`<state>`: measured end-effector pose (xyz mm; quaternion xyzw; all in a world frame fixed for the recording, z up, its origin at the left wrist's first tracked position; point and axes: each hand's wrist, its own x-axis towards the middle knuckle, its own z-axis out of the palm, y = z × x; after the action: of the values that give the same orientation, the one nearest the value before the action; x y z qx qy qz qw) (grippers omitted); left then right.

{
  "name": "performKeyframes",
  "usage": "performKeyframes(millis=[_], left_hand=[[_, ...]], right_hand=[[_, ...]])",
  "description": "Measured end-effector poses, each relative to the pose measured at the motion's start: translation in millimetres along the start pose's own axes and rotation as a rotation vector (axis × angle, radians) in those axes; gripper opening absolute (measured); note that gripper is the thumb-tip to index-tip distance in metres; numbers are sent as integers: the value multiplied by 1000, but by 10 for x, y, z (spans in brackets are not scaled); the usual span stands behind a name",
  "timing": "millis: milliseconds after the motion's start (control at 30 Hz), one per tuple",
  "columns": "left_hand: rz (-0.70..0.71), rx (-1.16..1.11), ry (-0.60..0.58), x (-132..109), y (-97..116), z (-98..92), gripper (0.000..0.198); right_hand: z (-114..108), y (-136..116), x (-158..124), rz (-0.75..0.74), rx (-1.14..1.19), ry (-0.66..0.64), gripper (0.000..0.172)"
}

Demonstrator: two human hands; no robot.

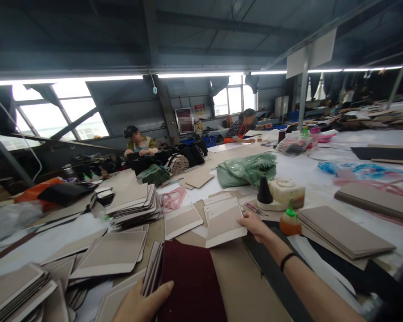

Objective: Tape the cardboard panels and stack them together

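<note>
My left hand [143, 302] is closed around a small bundle of beige-backed panels [153, 266], its thumb lying along the edge of a dark red panel [191, 281]. Further out, my right hand [254, 225] pinches the right edge of a beige panel with a pale border [223, 223]. A similar beige panel [183, 220] lies flat just left of it. Right of my right hand stand a small bottle of amber liquid with a green nozzle [290, 221] and a whitish plastic container [287, 194] beside a black cone [264, 191]. Small pink-handled scissors or snips [253, 208] lie close by.
Stacks of panels [134, 201] and loose ones [110, 250] cover the left side. A pile of beige boards [347, 230] lies at right. Behind are a green bag [246, 170] and a blue plastic bag [356, 170]. Two people [139, 145] [240, 129] work across the table.
</note>
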<state>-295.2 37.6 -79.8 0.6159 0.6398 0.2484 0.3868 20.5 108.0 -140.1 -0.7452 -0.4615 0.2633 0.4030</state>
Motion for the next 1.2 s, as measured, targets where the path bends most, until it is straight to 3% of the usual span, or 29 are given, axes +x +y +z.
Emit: performKeyframes(millis=[133,300,433,533,600,667,733,833,933,1000,1200], left_hand=[[-3,-70,-91,-79,104,-31,52],[43,-78,-98,-156,148,-43,48],[36,-137,-116,-154,108,-46,50],[35,-227,-159,-144,53,-63,50],[25,-267,-185,-144,10,-82,48],[16,-274,-190,-150,-26,-102,46],[11,-249,-180,-163,-43,-113,44],[20,-204,-168,-185,-36,-111,42],[41,-133,-82,-179,-46,-96,45],[53,-98,-33,-154,-73,-93,47],[65,-76,-85,-103,-87,-112,52]], right_hand=[[-173,-454,-527,-224,-51,1,13],[-164,-879,-1241,-412,-273,-173,11],[-315,-1012,-1401,-437,-295,-114,11],[-513,-911,-1357,-356,73,-167,8],[-501,-712,-1350,-166,500,-279,24],[-301,-426,-1392,77,841,-361,40],[46,-111,-1471,209,991,-488,44],[617,264,-1575,304,1012,-530,46],[1017,466,-1566,333,950,-484,50],[1159,550,-1512,347,911,-454,52],[1326,780,-1386,358,904,-431,51]])
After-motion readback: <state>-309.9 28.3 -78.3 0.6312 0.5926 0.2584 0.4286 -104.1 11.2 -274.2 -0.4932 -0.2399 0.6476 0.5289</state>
